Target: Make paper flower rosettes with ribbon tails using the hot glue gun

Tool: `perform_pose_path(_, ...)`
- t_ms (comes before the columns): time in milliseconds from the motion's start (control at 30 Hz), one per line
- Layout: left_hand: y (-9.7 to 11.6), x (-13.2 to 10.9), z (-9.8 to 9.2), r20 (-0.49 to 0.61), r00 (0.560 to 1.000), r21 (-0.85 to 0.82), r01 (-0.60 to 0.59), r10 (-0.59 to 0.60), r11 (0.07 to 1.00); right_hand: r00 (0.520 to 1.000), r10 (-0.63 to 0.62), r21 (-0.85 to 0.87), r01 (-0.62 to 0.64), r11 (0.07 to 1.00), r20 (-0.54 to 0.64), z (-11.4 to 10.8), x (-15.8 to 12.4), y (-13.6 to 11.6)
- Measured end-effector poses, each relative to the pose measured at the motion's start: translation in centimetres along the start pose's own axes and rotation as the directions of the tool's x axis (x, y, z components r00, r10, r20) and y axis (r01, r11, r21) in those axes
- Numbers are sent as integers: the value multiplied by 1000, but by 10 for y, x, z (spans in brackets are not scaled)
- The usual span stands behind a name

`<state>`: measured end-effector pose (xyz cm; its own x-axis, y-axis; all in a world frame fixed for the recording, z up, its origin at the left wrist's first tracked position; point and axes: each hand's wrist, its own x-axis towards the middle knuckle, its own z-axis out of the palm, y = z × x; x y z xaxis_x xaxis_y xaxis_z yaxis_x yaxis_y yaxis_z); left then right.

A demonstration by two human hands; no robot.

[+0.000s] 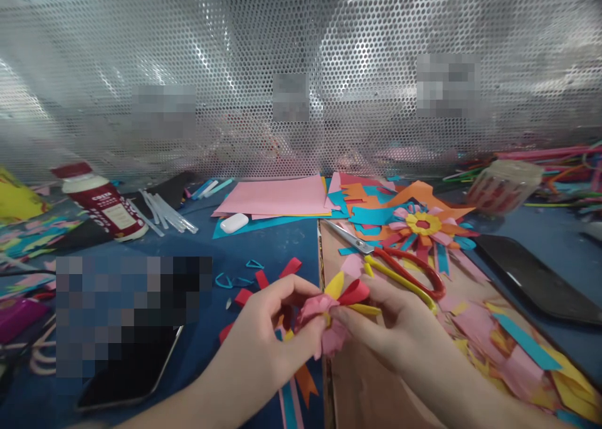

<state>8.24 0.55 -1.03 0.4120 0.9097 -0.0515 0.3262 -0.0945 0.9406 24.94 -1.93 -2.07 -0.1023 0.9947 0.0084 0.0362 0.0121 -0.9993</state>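
Both hands meet at a paper flower [320,310] with pink petals, yellow and red loops, and striped ribbon tails hanging below. My left hand [277,322] grips it from the left, thumb pressed near its centre. On the other side, my right hand [390,322] pinches the flower's right edge by the red and yellow loops. Past the right hand lie scissors [404,266] with red handles, blades pointing up and left. A finished-looking paper flower [423,224] with a yellow centre rests behind them. Small blue paper loops [230,280] lie left of the hands.
Pink paper sheets [277,195] and a white earbud case [234,222] sit at the back. A bottle [101,203], glue sticks [169,212] and a phone [136,360] are on the left. A dark phone [540,278], clear cup [505,186] and paper scraps [522,354] lie right.
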Motion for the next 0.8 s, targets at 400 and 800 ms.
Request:
perform_pose_path(400, -10, 55, -89, -100, 978, 596, -88, 183, 798, 973, 204, -23, -208, 978, -111, -9, 13, -20)
perform_pose_path(800, -32, 58, -77, -3, 978, 608, -162, 206, 777, 924, 381, 21, -382, 924, 11, 21, 44, -20)
